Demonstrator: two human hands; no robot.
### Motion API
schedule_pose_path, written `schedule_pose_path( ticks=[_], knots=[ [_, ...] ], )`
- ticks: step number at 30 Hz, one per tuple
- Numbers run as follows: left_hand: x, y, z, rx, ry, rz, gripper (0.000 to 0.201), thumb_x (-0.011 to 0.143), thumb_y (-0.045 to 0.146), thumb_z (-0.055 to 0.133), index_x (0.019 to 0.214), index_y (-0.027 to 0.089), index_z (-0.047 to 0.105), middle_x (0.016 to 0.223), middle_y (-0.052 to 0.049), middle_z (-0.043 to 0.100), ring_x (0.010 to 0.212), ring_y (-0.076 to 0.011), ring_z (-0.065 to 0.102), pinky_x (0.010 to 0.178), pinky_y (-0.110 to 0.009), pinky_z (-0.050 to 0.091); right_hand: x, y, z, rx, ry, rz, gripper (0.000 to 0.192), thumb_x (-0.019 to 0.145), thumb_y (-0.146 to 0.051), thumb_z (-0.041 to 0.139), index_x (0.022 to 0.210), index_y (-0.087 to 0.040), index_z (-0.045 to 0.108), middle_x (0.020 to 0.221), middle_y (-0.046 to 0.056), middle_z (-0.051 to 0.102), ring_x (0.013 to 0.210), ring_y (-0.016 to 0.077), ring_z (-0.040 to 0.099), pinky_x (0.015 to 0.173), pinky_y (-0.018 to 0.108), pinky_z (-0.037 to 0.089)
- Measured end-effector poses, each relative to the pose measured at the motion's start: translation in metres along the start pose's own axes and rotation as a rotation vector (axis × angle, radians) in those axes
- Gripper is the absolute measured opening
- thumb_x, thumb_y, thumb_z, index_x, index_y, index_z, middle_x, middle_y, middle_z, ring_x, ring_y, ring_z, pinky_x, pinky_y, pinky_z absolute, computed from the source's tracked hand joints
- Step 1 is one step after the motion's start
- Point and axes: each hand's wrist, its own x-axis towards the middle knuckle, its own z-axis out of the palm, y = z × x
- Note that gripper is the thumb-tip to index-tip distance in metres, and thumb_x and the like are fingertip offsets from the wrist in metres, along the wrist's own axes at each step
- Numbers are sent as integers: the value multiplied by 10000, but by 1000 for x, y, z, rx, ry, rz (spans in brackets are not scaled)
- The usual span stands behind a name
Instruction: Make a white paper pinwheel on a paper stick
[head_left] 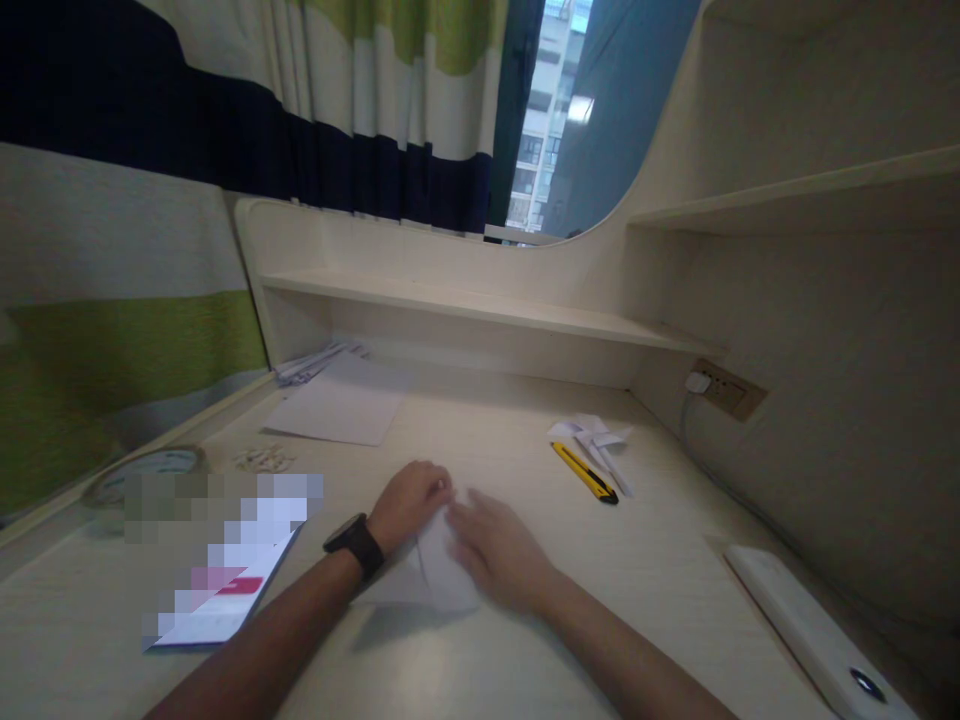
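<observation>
A folded sheet of white paper point(442, 575) lies on the desk between my hands, its near-left part raised and casting a shadow. My left hand point(412, 500), with a black watch on the wrist, has its fingers curled and closed on the paper's far corner. From the other side my right hand point(499, 550) lies over the paper's right edge, fingers stretched out and slightly blurred. Both hands' fingertips almost meet. To the right of them are a yellow utility knife point(583, 472) and a folded paper pinwheel point(592, 437).
On the left are a partly blurred lit tablet or phone point(214, 610), rolls of tape point(169, 462) and a small pile of pale bits point(264, 459). White sheets point(341, 400) lie at the back left. A white oblong device point(814, 625) stands at the right, near a plugged-in cable point(684, 420).
</observation>
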Motion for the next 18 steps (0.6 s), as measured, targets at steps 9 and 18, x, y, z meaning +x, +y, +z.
schedule_pose_path(
  ticks=[9, 18],
  knots=[
    [-14, 10, -26, 113, -124, 262, 236, 919, 221, 465, 860, 179, 690, 869, -74, 681, 874, -212, 555, 825, -341, 378, -1, -6, -4, -34, -47, 38, 480, 951, -438, 364, 1364, -216, 467, 1419, 36, 462, 1334, 303, 346, 1096, 468, 264],
    [-28, 12, -23, 298, -128, 301, 194, 923, 188, 489, 1067, 194, 619, 1045, -68, 652, 952, -223, 530, 808, -343, 375, -3, -3, -3, 17, 45, 6, 346, 948, -350, 407, 1195, -226, 614, 1249, 39, 620, 1230, 254, 481, 1058, 410, 326]
  ],
)
